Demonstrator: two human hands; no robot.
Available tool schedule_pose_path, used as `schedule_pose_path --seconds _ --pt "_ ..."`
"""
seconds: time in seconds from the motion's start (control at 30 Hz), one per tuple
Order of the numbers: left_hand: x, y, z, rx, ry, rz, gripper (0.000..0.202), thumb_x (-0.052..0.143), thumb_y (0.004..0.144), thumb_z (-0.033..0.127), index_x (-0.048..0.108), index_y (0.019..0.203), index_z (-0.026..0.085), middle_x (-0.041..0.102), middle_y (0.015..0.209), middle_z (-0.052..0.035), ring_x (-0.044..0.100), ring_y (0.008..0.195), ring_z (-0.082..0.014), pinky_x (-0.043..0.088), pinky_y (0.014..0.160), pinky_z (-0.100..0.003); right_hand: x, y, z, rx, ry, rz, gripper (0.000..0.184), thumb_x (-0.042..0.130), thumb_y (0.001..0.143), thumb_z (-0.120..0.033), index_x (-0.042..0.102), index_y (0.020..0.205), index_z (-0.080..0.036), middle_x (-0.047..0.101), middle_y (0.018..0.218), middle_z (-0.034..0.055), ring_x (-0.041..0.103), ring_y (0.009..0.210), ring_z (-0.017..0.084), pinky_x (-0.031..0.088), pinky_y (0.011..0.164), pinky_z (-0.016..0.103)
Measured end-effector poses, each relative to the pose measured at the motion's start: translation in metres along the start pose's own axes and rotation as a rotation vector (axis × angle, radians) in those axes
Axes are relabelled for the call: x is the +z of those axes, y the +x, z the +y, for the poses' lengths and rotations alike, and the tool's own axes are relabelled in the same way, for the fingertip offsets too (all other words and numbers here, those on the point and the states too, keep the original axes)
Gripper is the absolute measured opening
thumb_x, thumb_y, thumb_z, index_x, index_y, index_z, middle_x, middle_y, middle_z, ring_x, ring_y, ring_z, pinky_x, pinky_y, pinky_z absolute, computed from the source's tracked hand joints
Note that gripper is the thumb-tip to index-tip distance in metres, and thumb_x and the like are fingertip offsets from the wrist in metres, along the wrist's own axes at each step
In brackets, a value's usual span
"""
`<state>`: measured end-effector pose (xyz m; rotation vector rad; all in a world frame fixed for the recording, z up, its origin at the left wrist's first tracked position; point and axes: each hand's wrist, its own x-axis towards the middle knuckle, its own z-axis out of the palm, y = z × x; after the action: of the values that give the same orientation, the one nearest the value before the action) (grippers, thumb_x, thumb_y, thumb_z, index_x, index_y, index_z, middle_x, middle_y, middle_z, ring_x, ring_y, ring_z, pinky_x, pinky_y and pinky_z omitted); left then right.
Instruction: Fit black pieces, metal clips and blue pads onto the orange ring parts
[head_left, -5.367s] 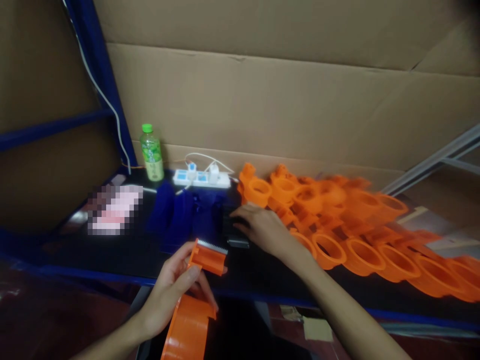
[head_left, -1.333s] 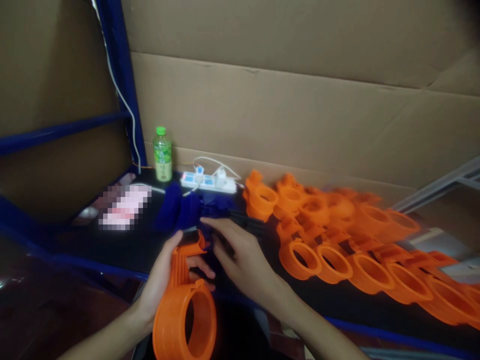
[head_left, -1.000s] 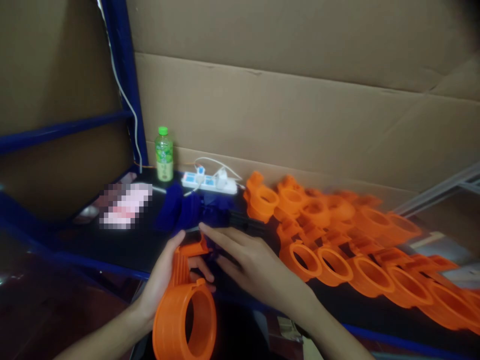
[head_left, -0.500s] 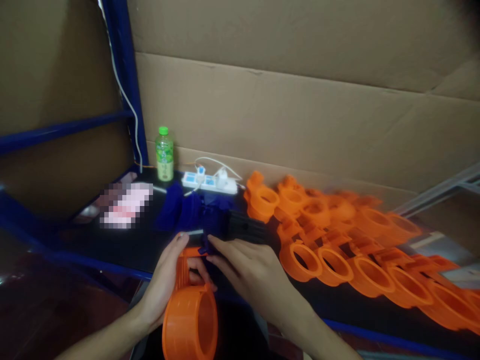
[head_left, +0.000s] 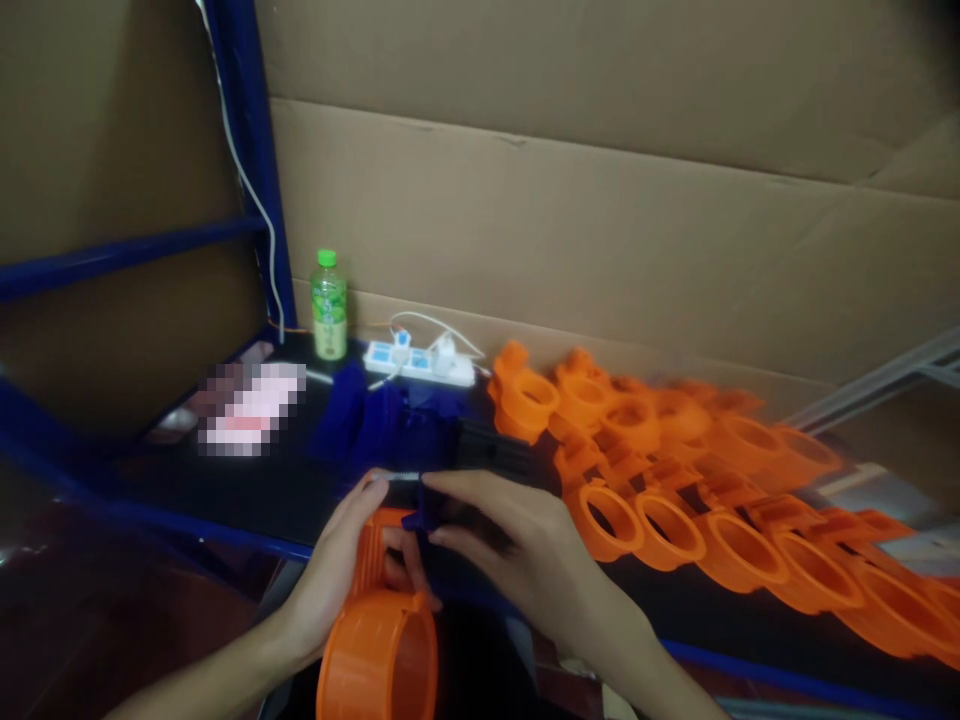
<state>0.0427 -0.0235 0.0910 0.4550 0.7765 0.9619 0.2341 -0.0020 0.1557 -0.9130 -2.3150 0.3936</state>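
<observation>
My left hand [head_left: 334, 570] grips an orange plastic tape-dispenser body [head_left: 379, 630] by its neck, the round ring end toward me at the table's front edge. My right hand [head_left: 517, 545] pinches a small dark blue part [head_left: 426, 510] against the top of the orange body, beside its thin metal toothed strip [head_left: 401, 478]. Both hands meet over the dark table top [head_left: 300, 490].
Rows of orange dispenser bodies [head_left: 675, 470] cover the table's right side. A heap of dark blue parts [head_left: 375, 420], a white power strip [head_left: 420, 365], a green-capped bottle [head_left: 328, 305] and a blurred pink item [head_left: 251, 408] lie at the back left. Cardboard [head_left: 600, 230] walls the rear; a blue rack post [head_left: 247, 150] stands left.
My right hand drew back from the blue heap to the orange body, bringing a blue part to its top. The left hand turned the body so its ring faces me and lowered it slightly.
</observation>
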Motion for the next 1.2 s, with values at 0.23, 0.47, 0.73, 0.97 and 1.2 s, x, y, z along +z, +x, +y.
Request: schedule_pose_path --seconds 0.23,0.47,0.73,0.97,1.2 --pt "-0.009 0.003 -0.007 0.037 0.002 -0.027 0.047 0.057 0.091 0.056 0.045 0.124 0.025 0.069 0.063 -0.0025 0.068 0.051 -0.0239 0.054 0.051 -0.032 -0.004 0.003 0.001 0.014 0.088 -0.045 0.033 0.069 0.091 -0.024 0.066 0.124 -0.027 0.070 0.116 0.0068 0.071 0.094 0.017 0.061 0.077 0.027" --pt "-0.007 0.002 -0.008 0.029 0.035 -0.029 0.047 0.057 0.091 0.056 0.044 0.124 0.026 0.069 0.065 -0.0030 0.068 0.051 -0.0235 0.054 0.051 -0.033 -0.006 0.001 0.000 0.024 0.109 -0.066 0.024 0.073 0.087 -0.020 0.066 0.110 -0.023 0.067 0.112 0.0059 0.067 0.089 0.015 0.059 0.079 0.028" --pt "-0.006 -0.002 -0.008 0.013 0.060 -0.004 0.052 0.058 0.090 0.056 0.043 0.130 0.026 0.068 0.061 -0.0027 0.066 0.050 -0.0230 0.056 0.055 -0.036 -0.010 0.002 -0.003 0.023 0.044 -0.141 0.023 0.074 0.087 -0.024 0.064 0.108 -0.022 0.065 0.111 0.0063 0.066 0.092 0.017 0.057 0.077 0.028" --pt "-0.010 0.001 -0.010 -0.006 0.026 0.037 0.061 0.061 0.088 0.059 0.043 0.136 0.025 0.069 0.061 -0.0023 0.066 0.049 -0.0225 0.051 0.049 -0.029 0.002 -0.002 0.000 0.003 0.046 -0.067 0.022 0.069 0.091 -0.021 0.063 0.113 -0.021 0.064 0.110 0.0073 0.065 0.092 0.017 0.057 0.078 0.028" --pt "-0.007 0.004 -0.013 -0.029 0.003 0.027 0.051 0.061 0.086 0.064 0.061 0.105 0.016 0.070 0.062 -0.0068 0.065 0.047 -0.0228 0.052 0.048 -0.033 0.016 -0.009 0.003 -0.018 0.099 0.035 0.023 0.064 0.093 -0.016 0.063 0.115 -0.022 0.063 0.108 0.0070 0.067 0.091 0.015 0.058 0.079 0.026"
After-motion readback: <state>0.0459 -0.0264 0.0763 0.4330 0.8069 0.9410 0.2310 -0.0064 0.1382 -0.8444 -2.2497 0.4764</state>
